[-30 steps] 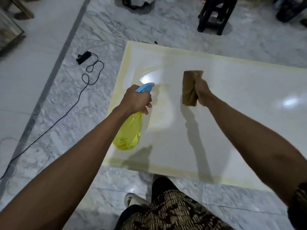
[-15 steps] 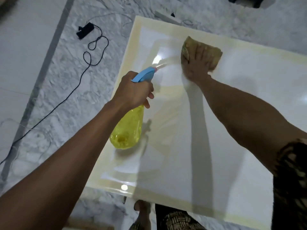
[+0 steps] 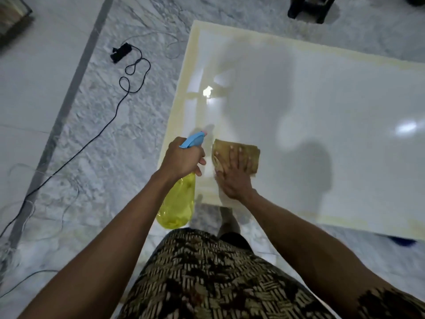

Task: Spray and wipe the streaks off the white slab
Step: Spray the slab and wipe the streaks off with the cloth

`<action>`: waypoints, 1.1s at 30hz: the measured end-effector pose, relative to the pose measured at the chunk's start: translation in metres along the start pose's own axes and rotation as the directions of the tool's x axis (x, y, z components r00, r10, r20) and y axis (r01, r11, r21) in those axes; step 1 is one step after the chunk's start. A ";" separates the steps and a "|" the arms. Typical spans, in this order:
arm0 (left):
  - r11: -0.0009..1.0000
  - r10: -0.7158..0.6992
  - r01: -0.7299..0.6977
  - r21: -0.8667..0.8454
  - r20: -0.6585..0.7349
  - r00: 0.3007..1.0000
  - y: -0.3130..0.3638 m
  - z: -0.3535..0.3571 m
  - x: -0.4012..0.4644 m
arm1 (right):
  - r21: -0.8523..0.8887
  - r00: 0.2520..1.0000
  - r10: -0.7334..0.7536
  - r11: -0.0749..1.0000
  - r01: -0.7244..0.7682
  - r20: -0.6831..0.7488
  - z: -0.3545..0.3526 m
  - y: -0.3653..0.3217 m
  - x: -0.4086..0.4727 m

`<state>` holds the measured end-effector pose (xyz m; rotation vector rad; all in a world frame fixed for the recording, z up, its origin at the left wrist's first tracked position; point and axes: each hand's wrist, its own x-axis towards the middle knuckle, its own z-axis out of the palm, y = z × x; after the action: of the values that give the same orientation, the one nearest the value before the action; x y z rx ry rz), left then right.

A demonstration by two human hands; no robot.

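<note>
My slab (image 3: 322, 116) is glossy and smooth; the cloth (image 3: 250, 153) rough-woven, the bottle (image 3: 178, 208) clear plastic, the floor (image 3: 128, 139) veined marble.

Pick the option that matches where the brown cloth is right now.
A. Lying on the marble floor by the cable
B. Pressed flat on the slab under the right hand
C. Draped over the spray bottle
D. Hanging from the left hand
B: the right hand lies spread over the brown cloth, flat on the white slab.

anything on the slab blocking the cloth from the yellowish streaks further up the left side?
Nothing visible. The right hand presses the cloth flat near the white slab front-left corner; the surface to the streaks is bare.
</note>
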<state>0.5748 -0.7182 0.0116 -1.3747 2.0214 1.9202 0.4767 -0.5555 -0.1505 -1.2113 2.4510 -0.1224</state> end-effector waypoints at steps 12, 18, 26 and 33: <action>1.000 -0.005 0.005 0.019 0.007 1.000 -0.006 -0.023 -0.039 | 0.631 0.954 0.278 0.722 -0.284 0.110 -0.089 -0.027 -0.038; 0.998 0.053 -0.053 0.021 0.000 0.999 0.049 -0.028 0.021 | 0.947 0.850 0.491 0.139 -0.291 0.189 -0.169 0.056 0.079; 0.997 0.076 -0.076 0.012 -0.014 0.997 0.137 -0.030 0.144 | 0.713 0.881 0.424 0.683 -0.160 -0.208 -0.243 0.103 0.276; 0.990 0.143 -0.143 0.000 -0.035 0.989 0.152 -0.040 0.211 | 0.088 0.952 0.251 0.967 -0.239 -0.173 -0.206 0.098 0.387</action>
<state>0.3772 -0.8913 0.0213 -1.3051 2.1911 1.9674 0.1134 -0.8164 -0.1085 -0.8930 2.7113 -0.2516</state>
